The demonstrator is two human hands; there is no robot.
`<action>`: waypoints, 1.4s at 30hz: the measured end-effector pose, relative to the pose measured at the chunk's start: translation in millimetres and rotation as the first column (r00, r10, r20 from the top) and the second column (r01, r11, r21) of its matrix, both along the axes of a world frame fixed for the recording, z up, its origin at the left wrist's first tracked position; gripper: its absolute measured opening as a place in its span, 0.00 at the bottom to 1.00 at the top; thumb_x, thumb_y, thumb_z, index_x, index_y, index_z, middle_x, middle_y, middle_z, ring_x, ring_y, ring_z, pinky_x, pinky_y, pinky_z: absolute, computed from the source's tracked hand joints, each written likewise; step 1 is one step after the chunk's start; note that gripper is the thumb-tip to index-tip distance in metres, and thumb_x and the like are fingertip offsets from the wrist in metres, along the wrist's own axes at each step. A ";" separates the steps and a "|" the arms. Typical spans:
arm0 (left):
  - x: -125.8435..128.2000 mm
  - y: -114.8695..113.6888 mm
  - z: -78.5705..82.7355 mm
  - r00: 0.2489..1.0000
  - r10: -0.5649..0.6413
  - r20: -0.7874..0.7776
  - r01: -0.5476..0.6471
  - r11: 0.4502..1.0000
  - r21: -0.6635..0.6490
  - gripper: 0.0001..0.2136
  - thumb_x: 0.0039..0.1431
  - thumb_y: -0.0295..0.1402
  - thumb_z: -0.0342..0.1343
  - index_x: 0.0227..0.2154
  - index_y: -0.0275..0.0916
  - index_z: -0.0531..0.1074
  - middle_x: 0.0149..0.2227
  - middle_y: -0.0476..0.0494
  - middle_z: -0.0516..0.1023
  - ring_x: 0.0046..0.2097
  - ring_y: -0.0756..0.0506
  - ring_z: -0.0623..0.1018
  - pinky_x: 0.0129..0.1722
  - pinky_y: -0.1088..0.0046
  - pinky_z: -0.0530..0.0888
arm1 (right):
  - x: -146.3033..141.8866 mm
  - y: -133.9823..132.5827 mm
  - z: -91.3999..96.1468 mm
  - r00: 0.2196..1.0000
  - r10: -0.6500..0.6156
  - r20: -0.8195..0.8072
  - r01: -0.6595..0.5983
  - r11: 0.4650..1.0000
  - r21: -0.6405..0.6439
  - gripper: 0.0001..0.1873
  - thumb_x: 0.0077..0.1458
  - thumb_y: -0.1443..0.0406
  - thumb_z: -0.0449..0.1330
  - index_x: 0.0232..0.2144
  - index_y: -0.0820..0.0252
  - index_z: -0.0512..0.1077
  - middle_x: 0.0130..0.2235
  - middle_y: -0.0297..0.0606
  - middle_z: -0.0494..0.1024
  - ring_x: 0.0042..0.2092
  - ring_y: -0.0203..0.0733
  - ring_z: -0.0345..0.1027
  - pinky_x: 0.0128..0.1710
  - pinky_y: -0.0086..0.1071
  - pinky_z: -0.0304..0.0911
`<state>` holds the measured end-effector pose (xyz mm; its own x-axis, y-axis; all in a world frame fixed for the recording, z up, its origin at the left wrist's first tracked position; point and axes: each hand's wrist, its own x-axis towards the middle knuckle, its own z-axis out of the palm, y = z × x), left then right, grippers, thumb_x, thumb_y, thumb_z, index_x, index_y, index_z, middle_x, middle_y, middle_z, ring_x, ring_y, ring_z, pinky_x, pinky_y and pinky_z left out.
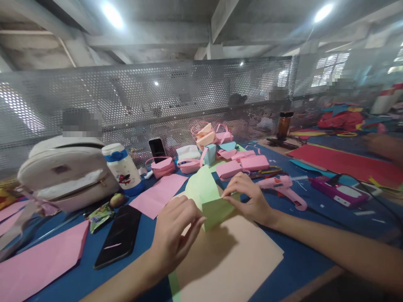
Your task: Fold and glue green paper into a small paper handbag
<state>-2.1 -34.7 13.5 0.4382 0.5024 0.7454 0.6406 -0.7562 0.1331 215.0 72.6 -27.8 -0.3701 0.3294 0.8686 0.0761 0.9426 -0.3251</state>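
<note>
A light green folded sheet of paper (pixel 217 212) stands up in front of me, its flaps bent at sharp creases. My right hand (pixel 252 199) pinches its right upper edge between thumb and fingers. Beside the sheet's left edge is my left hand (pixel 174 230), fingers curled in and closed towards the thumb. Whether paper is caught between those fingertips I cannot tell. Beneath both hands lies a stack of peach paper (pixel 236 260), with a green edge showing under it. The folded sheet and my hands cast a shadow on the stack.
A pink glue gun (pixel 285 188) and purple device (pixel 338 193) lie right. Small pink paper bags (pixel 228 170) stand behind. Left are a black phone (pixel 119 237), snack packet (pixel 100 217), bottle (pixel 122 170), backpack (pixel 67 176) and pink sheets (pixel 47 260). A blurred co-worker's hand (pixel 385 144) shows far right.
</note>
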 end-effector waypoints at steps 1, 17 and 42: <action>0.3 -0.1 0.1 1.000 -0.007 0.003 0.007 1.000 0.003 0.10 0.64 0.20 0.49 0.30 0.40 0.59 0.26 0.50 0.62 0.29 0.48 0.62 0.28 0.70 0.58 | -0.2 0.0 0.1 1.000 0.000 -0.001 0.000 1.000 0.001 0.03 0.61 0.68 0.63 0.33 0.57 0.75 0.32 0.36 0.77 0.37 0.43 0.64 0.40 0.39 0.59; 5.7 -4.7 2.3 0.996 -0.064 -0.059 0.063 0.998 -0.017 0.07 0.61 0.20 0.51 0.32 0.38 0.67 0.28 0.45 0.74 0.30 0.47 0.69 0.29 0.69 0.61 | -0.3 0.2 -1.9 1.000 0.002 0.013 -0.002 1.000 -0.001 0.04 0.61 0.69 0.64 0.34 0.56 0.74 0.33 0.35 0.77 0.37 0.43 0.64 0.41 0.39 0.58; 4.9 -3.1 -10.1 1.000 -0.025 0.008 0.024 0.999 0.041 0.14 0.53 0.16 0.50 0.24 0.42 0.56 0.19 0.57 0.62 0.20 0.53 0.61 0.22 0.75 0.55 | -1.1 0.0 -0.7 1.000 -0.003 0.021 0.003 1.000 -0.002 0.04 0.61 0.69 0.63 0.33 0.56 0.75 0.32 0.35 0.77 0.37 0.43 0.64 0.41 0.40 0.59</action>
<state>2.7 -37.8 3.4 0.4434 0.4608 0.7688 0.6208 -0.7766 0.1074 213.8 72.5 -28.5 -0.3873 0.3327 0.8598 0.0858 0.9416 -0.3257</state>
